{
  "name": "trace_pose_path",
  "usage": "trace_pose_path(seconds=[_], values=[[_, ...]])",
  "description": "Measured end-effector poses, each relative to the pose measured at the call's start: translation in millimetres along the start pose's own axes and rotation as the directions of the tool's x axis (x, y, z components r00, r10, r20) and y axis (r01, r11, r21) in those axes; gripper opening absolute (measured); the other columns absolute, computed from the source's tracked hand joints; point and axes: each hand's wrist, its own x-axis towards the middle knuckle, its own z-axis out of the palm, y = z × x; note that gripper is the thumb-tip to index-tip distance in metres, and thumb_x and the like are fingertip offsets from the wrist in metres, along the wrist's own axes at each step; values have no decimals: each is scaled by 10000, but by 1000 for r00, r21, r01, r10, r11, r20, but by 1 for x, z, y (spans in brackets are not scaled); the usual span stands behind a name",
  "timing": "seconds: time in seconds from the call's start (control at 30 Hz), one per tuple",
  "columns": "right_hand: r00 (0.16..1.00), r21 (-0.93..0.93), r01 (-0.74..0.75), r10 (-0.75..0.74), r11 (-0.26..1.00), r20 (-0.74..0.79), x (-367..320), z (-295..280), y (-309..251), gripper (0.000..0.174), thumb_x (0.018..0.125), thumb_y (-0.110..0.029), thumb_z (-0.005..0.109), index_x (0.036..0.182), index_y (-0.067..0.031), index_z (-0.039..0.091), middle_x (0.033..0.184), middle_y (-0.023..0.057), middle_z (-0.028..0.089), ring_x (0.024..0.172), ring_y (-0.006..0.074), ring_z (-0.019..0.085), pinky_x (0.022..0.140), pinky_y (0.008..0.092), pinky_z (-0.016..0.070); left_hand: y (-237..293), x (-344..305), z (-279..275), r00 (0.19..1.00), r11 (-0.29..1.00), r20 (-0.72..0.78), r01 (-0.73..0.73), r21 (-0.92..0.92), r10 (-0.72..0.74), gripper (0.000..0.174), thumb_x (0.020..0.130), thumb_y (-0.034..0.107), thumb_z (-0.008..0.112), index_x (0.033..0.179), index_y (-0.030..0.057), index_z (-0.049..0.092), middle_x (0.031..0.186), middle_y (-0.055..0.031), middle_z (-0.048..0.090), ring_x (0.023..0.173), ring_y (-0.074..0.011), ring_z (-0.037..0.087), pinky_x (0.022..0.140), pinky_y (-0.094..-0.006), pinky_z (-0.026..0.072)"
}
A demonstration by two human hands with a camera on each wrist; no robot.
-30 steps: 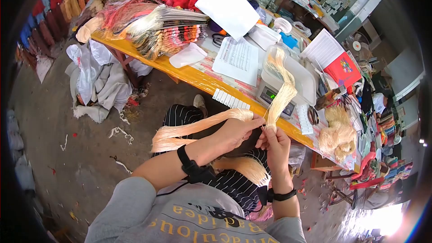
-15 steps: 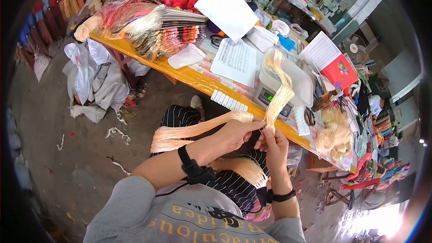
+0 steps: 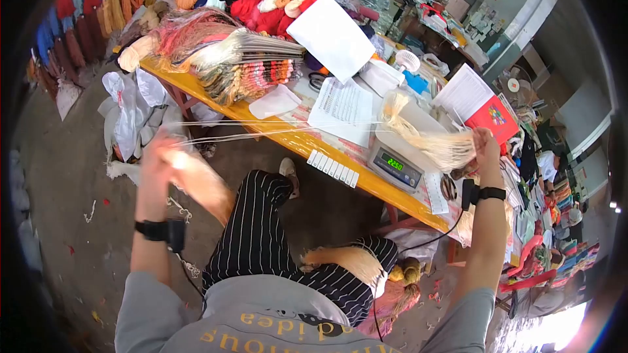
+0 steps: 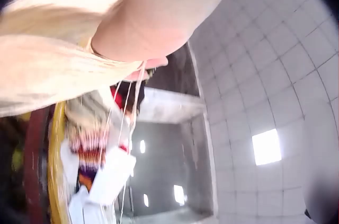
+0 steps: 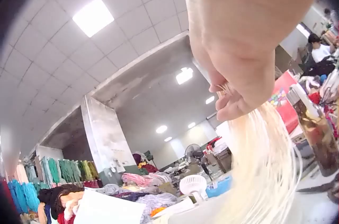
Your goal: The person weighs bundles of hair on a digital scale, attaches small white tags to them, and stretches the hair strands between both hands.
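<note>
The left hand [image 3: 157, 157], blurred at the left over the floor, grips a peach yarn skein [image 3: 201, 180]; in the left wrist view the skein [image 4: 47, 70] fans out from the hand [image 4: 148, 28]. Several thin pale strands [image 3: 261, 129] stretch from it across the table edge toward the right. The right hand [image 3: 485, 147] pinches the end of a cream skein [image 3: 438, 147], whose other end lies in a clear plastic tub [image 3: 400, 106]. In the right wrist view loose threads [image 5: 265, 165] hang below the curled fingers [image 5: 230, 104].
Beside the tub, a digital scale [image 3: 394, 165] lights up green. Papers [image 3: 340, 110], a red booklet [image 3: 490, 117] and bundled coloured yarn [image 3: 248, 65] cover the yellow-edged table [image 3: 288, 140]. Another peach skein [image 3: 353, 265] lies over the striped trousers [image 3: 245, 242].
The hands have moved from close together to far apart, left hand leftward with the peach skein, right hand rightward and up with the cream skein's end. Strands now span between, and the scale is uncovered.
</note>
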Motion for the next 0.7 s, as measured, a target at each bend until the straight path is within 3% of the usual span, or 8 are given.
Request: trace_pose_path(seconds=[0.03,0.07,0.1,0.33,0.43,0.5,0.67,0.7], values=[[998,-24,45,-47,999,-46,0,6,-7,180,916,-172,512,925,-6,581,962,110,642,827,148,628,774,255,523,-33,33,-92,854,796,279,-514,320,440,212,907,162,514,1069,29,548,676,-25,521,623,-137,546,597,-294,469],[991,-49,88,-92,995,-95,0,9,-13,213,924,-214,501,918,-21,590,935,89,647,808,138,624,768,255,513,-10,21,-101,970,928,60,-206,-310,235,223,933,174,477,1082,26,552,632,1,461,556,-100,478,543,-253,428],[991,-41,86,-90,995,-97,-9,22,-17,213,924,-214,501,918,-21,590,935,89,647,808,138,624,768,255,513,26,4,-107,996,539,38,78,-839,-84,243,958,186,439,1094,23,556,587,28,400,490,-63,409,489,-213,388],[889,-892,76,374,446,263,-114,96,54,172,859,-212,565,845,-41,568,577,27,528,445,125,521,412,271,424,76,-62,7,968,579,245,227,-783,-49,263,981,178,394,1127,11,534,550,34,327,413,-57,290,410,-208,299],[912,-911,221,256,348,319,-162,98,85,215,839,-155,564,981,6,572,716,130,593,537,222,605,500,355,491,47,-71,65,904,581,388,415,-700,-178,285,980,223,398,1064,7,564,524,46,323,393,-43,289,402,-212,296],[832,-829,536,-269,158,486,-181,93,102,217,842,-122,563,1029,-14,568,944,153,592,703,249,630,609,344,502,33,-78,98,847,636,438,520,-570,-301,301,982,256,395,1026,8,560,529,55,307,390,-37,287,401,-202,271],[836,-788,514,-402,339,373,-232,92,128,209,868,-121,557,1048,-17,572,1050,148,568,737,254,625,645,325,490,28,-103,165,734,718,583,609,-337,-349,355,978,287,414,1065,-19,571,542,25,377,402,-31,281,383,-197,260],[972,-764,210,-43,610,232,-244,96,141,215,884,-141,557,1059,-18,581,1031,127,598,694,197,640,582,287,481,26,-107,175,725,738,595,602,-304,-346,351,979,281,416,1069,-20,572,548,20,396,402,-31,285,378,-195,272]])
